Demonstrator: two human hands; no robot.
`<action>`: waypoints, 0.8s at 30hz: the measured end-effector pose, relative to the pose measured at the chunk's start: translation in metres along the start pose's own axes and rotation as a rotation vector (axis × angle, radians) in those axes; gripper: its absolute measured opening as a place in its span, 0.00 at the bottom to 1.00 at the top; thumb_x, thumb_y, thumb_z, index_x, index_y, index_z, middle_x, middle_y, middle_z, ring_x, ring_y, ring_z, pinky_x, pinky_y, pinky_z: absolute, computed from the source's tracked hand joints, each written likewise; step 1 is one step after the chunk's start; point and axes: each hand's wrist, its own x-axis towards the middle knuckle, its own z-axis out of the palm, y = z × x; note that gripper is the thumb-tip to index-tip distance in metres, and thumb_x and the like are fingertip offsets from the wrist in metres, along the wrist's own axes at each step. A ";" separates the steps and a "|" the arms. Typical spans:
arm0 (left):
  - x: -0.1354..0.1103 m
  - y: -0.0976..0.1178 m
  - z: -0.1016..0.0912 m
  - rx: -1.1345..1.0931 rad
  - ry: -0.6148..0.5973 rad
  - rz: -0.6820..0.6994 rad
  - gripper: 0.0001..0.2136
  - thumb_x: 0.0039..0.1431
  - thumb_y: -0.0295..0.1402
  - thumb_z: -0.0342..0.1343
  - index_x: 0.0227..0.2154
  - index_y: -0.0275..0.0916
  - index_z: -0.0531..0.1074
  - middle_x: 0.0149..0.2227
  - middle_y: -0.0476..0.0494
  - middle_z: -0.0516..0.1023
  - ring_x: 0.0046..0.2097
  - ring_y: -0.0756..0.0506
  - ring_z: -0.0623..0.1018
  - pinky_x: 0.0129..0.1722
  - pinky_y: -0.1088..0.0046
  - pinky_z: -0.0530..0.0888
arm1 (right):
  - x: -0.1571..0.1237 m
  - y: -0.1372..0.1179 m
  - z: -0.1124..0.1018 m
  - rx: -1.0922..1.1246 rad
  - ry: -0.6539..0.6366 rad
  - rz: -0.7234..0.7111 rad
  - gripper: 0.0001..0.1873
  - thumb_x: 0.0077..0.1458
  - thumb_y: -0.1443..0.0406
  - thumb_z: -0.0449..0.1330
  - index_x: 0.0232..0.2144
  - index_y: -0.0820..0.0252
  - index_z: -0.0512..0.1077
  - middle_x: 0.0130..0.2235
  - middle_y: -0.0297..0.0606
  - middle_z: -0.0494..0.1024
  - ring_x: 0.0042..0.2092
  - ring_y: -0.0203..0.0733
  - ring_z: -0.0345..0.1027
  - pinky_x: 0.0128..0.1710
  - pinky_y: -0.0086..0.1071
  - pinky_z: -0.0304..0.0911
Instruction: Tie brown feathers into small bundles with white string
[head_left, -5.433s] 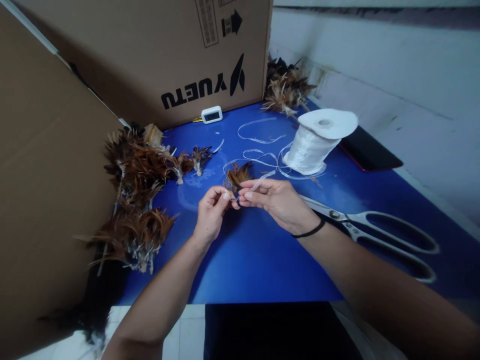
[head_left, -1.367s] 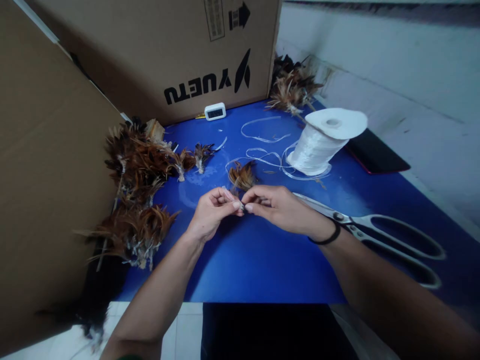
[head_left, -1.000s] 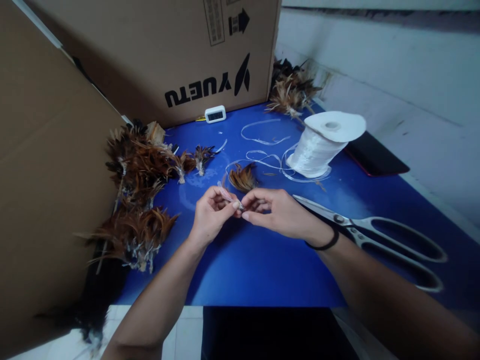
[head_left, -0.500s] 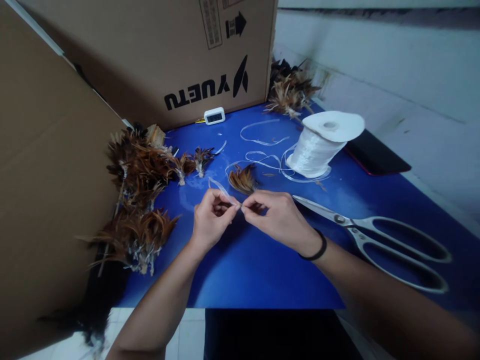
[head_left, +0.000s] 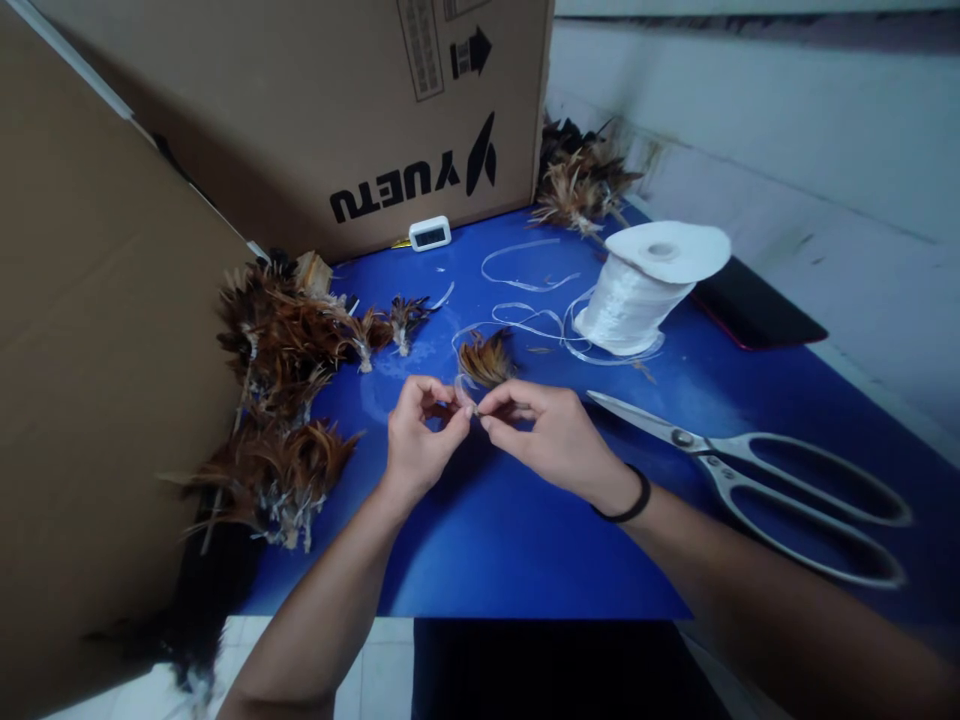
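My left hand (head_left: 417,436) and my right hand (head_left: 546,432) meet fingertip to fingertip over the blue table (head_left: 525,520). Both pinch the quill end of a small brown feather bundle (head_left: 486,358) and a thin clear strip (head_left: 460,388) looped round it. The feathers fan out just beyond my fingers. The strip runs back over the table toward a white spool (head_left: 646,286). A black band sits on my right wrist.
Large metal scissors (head_left: 757,462) lie to the right of my right arm. Several tied feather bundles (head_left: 279,390) are heaped at the left, more feathers (head_left: 577,180) at the back. Cardboard boxes (head_left: 337,110) wall the left and back. A small white timer (head_left: 429,234) and a dark phone (head_left: 754,310) lie nearby.
The strip end that stuck up to the left of my left hand has been drawn in to a small loop at my fingertips. Both hands stayed over the same spot.
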 end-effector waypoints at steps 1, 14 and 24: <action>0.001 0.001 0.000 -0.033 0.004 -0.011 0.13 0.49 0.27 0.60 0.31 0.40 0.59 0.29 0.50 0.74 0.33 0.51 0.77 0.31 0.76 0.74 | 0.001 0.001 0.000 0.080 -0.004 0.067 0.03 0.47 0.70 0.59 0.28 0.61 0.71 0.28 0.33 0.75 0.29 0.33 0.68 0.31 0.27 0.64; -0.003 0.000 0.004 -0.091 0.033 0.007 0.15 0.49 0.26 0.60 0.32 0.41 0.57 0.30 0.50 0.76 0.32 0.51 0.79 0.33 0.74 0.76 | 0.004 0.000 0.002 0.255 -0.023 0.221 0.04 0.46 0.66 0.60 0.25 0.63 0.71 0.24 0.32 0.73 0.25 0.31 0.65 0.27 0.27 0.62; -0.005 -0.001 0.006 -0.080 0.039 0.020 0.15 0.49 0.26 0.60 0.32 0.40 0.57 0.30 0.49 0.76 0.33 0.50 0.79 0.34 0.73 0.77 | 0.004 0.002 0.003 0.182 -0.002 0.199 0.02 0.45 0.69 0.58 0.24 0.63 0.71 0.24 0.32 0.73 0.26 0.32 0.65 0.27 0.27 0.61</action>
